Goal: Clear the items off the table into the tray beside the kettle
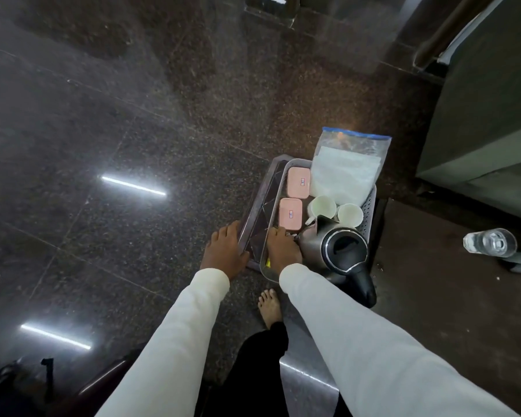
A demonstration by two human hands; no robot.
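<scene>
Both arms in white sleeves reach forward and down. The left hand point(224, 254) curls its fingers over the near-left rim of a dark flat tray point(260, 203), gripping it. The right hand point(283, 251) rests palm down on the near edge of a grey perforated basket point(370, 206) that sits on that tray; its fingers fold over the rim, though whether they clasp it tightly cannot be told.

The tray and basket appear to rest on the dark speckled floor point(118, 145), which lies open to the left and ahead. To the right a dark worktop point(433, 281) edge stands close beside the basket, with a clear water bottle point(489, 242) lying on it. A bare foot point(269, 307) stands just behind the tray.

Inside the basket, two pink lidded boxes point(294, 197) lie end to end along the left side, two white cups point(336, 209) stand beside them, and a zip bag of white contents point(346, 167) leans upright at the far end. A steel electric kettle point(337, 251) with a black lid fills the near right corner, touching the right hand.
</scene>
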